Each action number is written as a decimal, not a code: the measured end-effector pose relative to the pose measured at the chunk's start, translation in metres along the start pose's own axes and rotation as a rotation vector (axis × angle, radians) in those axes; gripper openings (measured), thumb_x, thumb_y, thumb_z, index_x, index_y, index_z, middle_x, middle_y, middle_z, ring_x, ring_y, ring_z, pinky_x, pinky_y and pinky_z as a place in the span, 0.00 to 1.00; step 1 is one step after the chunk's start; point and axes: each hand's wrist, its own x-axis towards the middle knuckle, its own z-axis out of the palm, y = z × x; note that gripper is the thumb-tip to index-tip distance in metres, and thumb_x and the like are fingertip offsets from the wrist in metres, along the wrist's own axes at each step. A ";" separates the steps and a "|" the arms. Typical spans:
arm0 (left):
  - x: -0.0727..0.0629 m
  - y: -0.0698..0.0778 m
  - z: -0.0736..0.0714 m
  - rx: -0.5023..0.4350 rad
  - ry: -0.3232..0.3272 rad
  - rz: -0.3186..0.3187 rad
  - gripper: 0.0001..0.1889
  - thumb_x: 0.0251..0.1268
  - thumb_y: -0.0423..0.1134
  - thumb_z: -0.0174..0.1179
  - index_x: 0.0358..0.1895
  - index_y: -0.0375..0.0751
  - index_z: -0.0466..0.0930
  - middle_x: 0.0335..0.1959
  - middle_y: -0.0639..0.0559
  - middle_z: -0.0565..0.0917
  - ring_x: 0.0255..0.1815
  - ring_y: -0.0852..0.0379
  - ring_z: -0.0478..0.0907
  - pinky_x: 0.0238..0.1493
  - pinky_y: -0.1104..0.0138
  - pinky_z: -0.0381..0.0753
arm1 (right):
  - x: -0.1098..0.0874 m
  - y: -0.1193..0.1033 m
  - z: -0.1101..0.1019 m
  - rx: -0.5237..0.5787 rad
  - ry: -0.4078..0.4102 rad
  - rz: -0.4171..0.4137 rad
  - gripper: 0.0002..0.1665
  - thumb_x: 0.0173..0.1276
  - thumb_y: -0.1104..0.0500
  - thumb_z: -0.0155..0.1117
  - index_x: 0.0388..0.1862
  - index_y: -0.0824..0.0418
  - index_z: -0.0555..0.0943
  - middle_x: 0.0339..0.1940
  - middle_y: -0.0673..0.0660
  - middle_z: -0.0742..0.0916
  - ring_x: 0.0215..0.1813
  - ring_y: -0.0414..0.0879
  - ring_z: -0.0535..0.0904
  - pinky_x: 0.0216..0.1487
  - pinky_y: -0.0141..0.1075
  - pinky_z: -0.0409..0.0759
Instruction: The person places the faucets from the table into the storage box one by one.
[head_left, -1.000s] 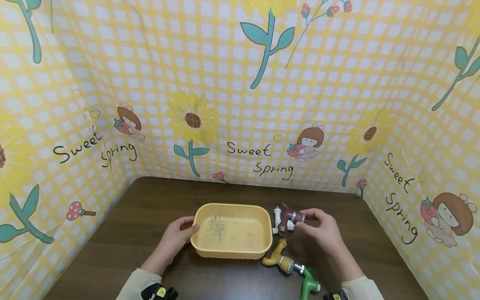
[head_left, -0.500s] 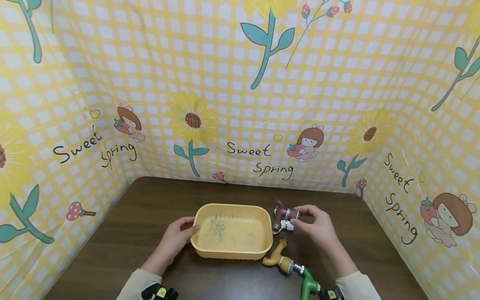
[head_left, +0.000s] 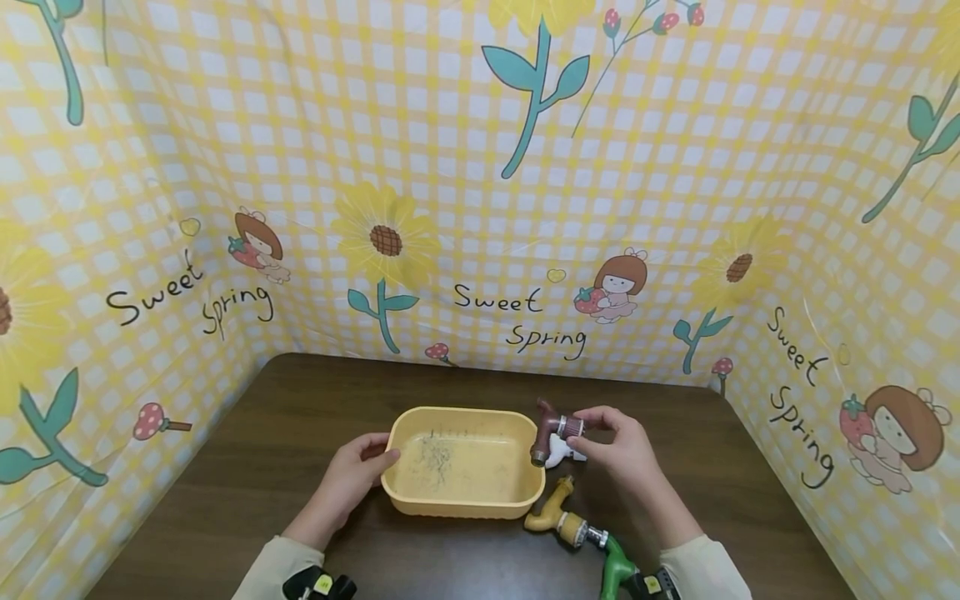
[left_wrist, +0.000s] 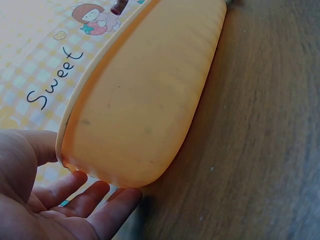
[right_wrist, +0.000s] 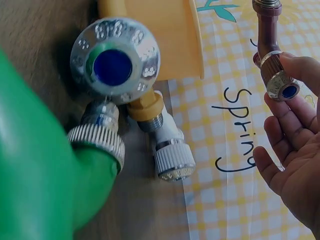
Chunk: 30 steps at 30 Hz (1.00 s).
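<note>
My left hand (head_left: 352,475) grips the left end of a yellow plastic basin (head_left: 465,510), thumb over the rim and fingers against the outer wall. Dark specks mark the basin's floor. Between thumb and fingers, my right hand (head_left: 626,446) pinches the ribbed knob of a dark red water tap (head_left: 546,429). That tap (right_wrist: 268,35) is held up off the table, with its lower end by the basin's right rim. Partly hidden behind it, a white tap (head_left: 558,450) lies on the table, clearer in the right wrist view.
A yellow tap (head_left: 553,510) lies right of the basin, close to its near corner. Next to it is a green tap (head_left: 617,567), partly covered by the right wrist camera. Patterned cloth walls (head_left: 495,250) stand at the back and both sides of the dark table (head_left: 360,383).
My right hand has moved left with the dark red tap, from over the white tap to the basin's right rim. The left hand and basin have stayed still.
</note>
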 end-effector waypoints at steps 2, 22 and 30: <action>0.000 0.000 0.000 -0.002 0.000 0.001 0.23 0.74 0.39 0.63 0.66 0.32 0.74 0.60 0.35 0.80 0.54 0.46 0.83 0.46 0.60 0.87 | 0.002 -0.002 0.003 -0.004 0.003 -0.007 0.23 0.56 0.53 0.83 0.49 0.55 0.87 0.44 0.54 0.88 0.52 0.52 0.80 0.53 0.43 0.76; 0.001 -0.002 0.000 -0.008 0.002 0.006 0.23 0.74 0.38 0.63 0.67 0.32 0.74 0.61 0.35 0.80 0.55 0.45 0.82 0.48 0.59 0.87 | 0.011 -0.011 0.020 0.050 -0.020 -0.011 0.23 0.55 0.55 0.84 0.49 0.55 0.87 0.43 0.53 0.88 0.53 0.53 0.80 0.55 0.48 0.77; 0.001 -0.001 0.001 -0.009 0.010 0.005 0.22 0.74 0.38 0.63 0.66 0.32 0.75 0.60 0.35 0.81 0.56 0.45 0.82 0.47 0.59 0.88 | 0.015 -0.014 0.028 0.075 -0.034 -0.019 0.22 0.54 0.56 0.84 0.48 0.54 0.87 0.43 0.53 0.88 0.53 0.53 0.81 0.54 0.47 0.77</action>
